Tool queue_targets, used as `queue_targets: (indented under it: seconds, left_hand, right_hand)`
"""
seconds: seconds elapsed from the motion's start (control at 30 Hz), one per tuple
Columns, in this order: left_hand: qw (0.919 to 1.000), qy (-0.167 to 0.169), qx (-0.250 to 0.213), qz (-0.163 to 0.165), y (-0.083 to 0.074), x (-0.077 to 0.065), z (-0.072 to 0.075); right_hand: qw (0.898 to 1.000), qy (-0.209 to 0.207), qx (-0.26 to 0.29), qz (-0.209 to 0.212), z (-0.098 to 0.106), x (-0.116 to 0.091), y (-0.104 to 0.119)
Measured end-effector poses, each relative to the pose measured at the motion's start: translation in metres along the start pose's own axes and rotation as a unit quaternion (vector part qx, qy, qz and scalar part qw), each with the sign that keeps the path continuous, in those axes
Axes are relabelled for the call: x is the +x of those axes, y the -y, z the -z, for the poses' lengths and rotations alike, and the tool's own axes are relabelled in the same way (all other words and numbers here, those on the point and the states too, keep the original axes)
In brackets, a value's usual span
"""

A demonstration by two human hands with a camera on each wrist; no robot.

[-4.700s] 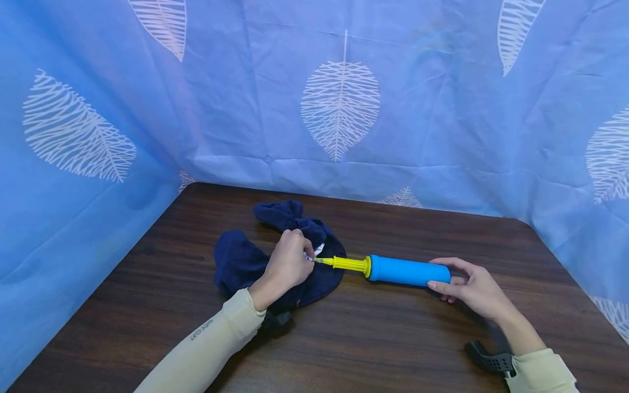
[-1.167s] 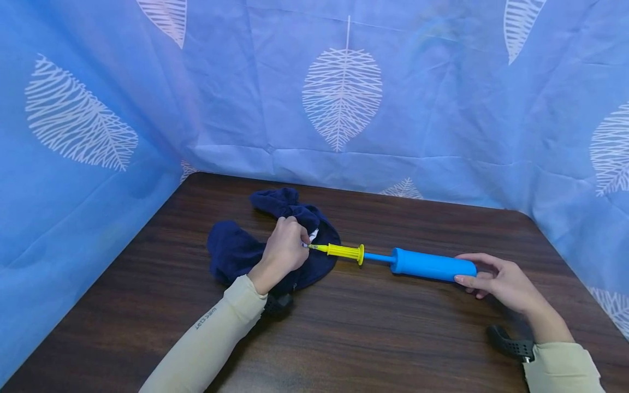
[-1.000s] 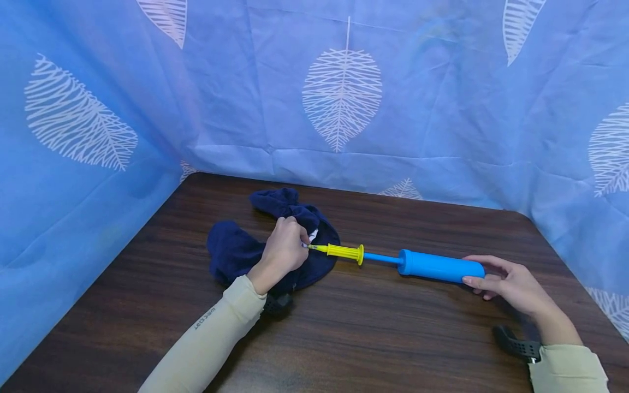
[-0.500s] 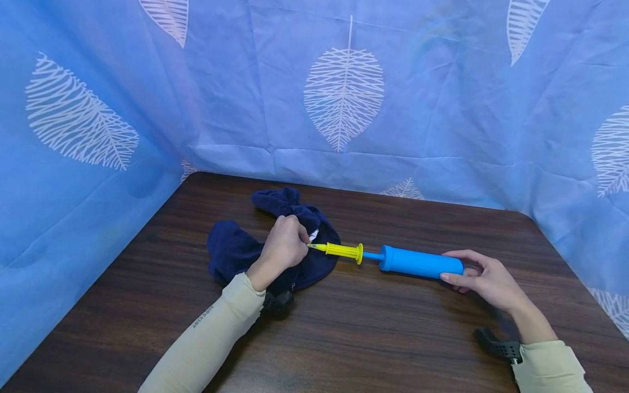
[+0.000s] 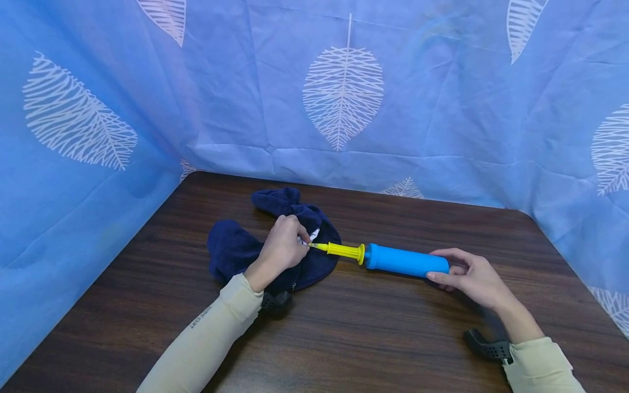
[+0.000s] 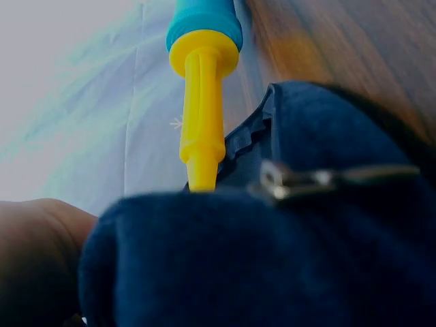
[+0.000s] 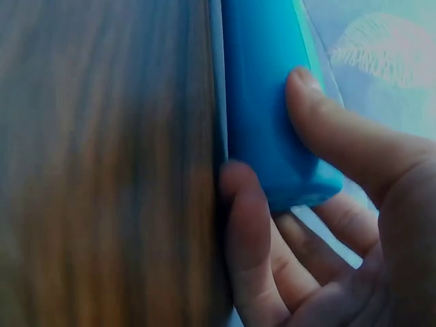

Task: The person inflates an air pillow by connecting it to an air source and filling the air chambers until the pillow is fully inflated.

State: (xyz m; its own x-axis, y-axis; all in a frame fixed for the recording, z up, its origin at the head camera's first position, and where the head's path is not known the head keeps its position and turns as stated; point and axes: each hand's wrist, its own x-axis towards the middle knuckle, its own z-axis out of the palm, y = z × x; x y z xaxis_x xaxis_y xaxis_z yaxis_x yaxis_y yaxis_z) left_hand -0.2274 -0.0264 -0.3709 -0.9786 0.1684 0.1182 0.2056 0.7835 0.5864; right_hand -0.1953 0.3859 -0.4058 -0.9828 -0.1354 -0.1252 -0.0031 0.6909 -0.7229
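Observation:
A blue and yellow hand air pump (image 5: 408, 261) lies nearly level across the table, its yellow nozzle end (image 5: 345, 251) pointing left. My left hand (image 5: 282, 245) pinches at the nozzle's tip, where a bit of white material (image 5: 315, 234) shows; the fingertips are partly hidden. Under that hand is a dark navy, U-shaped fabric neck pillow (image 5: 233, 251). Its metal zipper pull (image 6: 293, 180) appears in the left wrist view. My right hand (image 5: 474, 278) grips the far end of the blue barrel, thumb on one side and fingers on the other, as the right wrist view shows.
A dark wood-grain table (image 5: 393, 338) carries everything. Blue cloth with white leaf prints (image 5: 442, 109) hangs behind and at the sides. Black wrist mounts (image 5: 486, 346) sit under both forearms.
My right hand drew the barrel right, baring the blue rod, then pushed it back left; now the barrel almost meets the yellow part. My left hand stays at the nozzle tip.

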Motion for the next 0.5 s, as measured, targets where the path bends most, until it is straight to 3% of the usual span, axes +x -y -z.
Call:
queue_targets:
  seconds: [0.17, 0.5]
  left_hand:
    - [1.0, 0.001, -0.002, 0.007, 0.001, 0.0, 0.002]
    - [0.9999, 0.009, -0.009, 0.01, 0.001, 0.0, 0.002]
  right_hand:
    - [1.0, -0.006, -0.019, -0.007, 0.015, -0.003, -0.009]
    - [0.998, -0.021, -0.027, -0.047, 0.048, -0.018, -0.049]
